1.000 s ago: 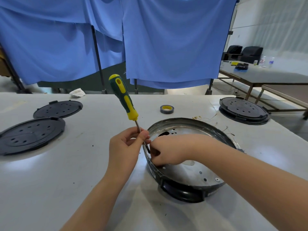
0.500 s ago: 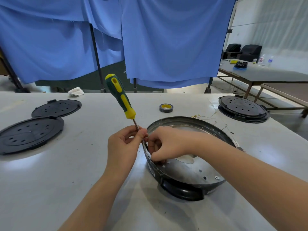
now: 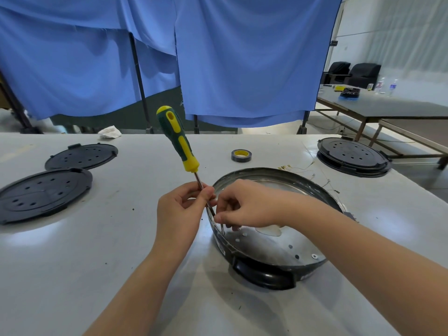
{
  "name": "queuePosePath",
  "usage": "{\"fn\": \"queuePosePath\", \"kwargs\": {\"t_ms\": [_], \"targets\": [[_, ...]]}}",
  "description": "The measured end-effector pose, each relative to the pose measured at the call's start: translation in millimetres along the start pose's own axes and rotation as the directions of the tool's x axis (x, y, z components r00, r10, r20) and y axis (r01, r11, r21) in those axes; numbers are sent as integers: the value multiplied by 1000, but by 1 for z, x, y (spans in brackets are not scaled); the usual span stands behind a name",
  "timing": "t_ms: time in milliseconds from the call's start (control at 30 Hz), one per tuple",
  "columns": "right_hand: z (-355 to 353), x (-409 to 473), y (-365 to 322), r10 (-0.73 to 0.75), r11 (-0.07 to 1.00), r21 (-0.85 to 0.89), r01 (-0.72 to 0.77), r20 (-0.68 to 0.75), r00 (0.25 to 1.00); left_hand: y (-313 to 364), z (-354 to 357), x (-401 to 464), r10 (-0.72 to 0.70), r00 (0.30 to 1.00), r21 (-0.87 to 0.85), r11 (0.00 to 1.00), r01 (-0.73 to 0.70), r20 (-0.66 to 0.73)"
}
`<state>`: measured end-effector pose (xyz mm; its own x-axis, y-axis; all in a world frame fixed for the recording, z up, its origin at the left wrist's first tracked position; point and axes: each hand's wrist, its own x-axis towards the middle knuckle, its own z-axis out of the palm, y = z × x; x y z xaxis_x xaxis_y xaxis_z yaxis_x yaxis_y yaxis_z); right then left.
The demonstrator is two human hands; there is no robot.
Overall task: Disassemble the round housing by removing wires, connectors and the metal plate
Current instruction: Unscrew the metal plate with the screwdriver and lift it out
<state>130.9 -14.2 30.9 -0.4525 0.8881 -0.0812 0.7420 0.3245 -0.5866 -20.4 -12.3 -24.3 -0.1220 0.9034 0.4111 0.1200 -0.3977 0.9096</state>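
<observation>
In the head view, a round black housing with a shiny metal rim [image 3: 264,272] sits on the pale grey desk [image 3: 97,263], near the middle and slightly right, tilted so its open side faces the viewer, and a silver metal plate with small holes [image 3: 274,246] lies inside it. The left hand [image 3: 180,209] pinches the thin steel shaft of a green and yellow screwdriver [image 3: 178,139] between thumb and fingers, just at the housing's left rim; the handle leans up and to the left, and the tip goes down inside the rim, where the right hand hides it. The right hand [image 3: 244,206] reaches into the housing from the right with its fingers curled downward against the plate's left edge; whether they grip anything cannot be told. Thin loose wires with small metal terminals [image 3: 305,169] lie on the desk just beyond the housing's far rim. Farther off, a roll of black tape with a yellow core [image 3: 241,155] rests on the desk. Two flat black round perforated covers [image 3: 43,190] lie at the left, overlapping slightly, and a stack of similar black round covers [image 3: 352,156] stands at the far right. Blue cloth curtains [image 3: 242,57] hang behind the desk.
</observation>
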Motion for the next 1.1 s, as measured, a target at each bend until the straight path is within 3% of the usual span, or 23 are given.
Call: {"fn": "queuePosePath", "kwargs": {"t_ms": [167,333,700,867,1000,1100], "targets": [[-12,-8,2,28,977,214,-20,-34,999,2,0,-1,-7,1000,-26,1000,7,-1],[-38,-32,15,51,974,225,-32,-78,996,3,2,-4,-53,998,-81,995,55,25],[-81,-110,78,288,946,232,-227,-279,916,18,21,-16,2,988,-54,999,6,155],[-87,-128,110,392,920,134,-368,-345,853,24,24,-10,-2,983,-19,1000,5,182],[-83,-141,140,526,803,-154,-576,-270,806,26,27,-8,-3,986,1,1000,3,169],[-71,-143,153,583,758,-214,-616,-200,787,29,31,-5,0,987,5,1000,-1,163]]}}
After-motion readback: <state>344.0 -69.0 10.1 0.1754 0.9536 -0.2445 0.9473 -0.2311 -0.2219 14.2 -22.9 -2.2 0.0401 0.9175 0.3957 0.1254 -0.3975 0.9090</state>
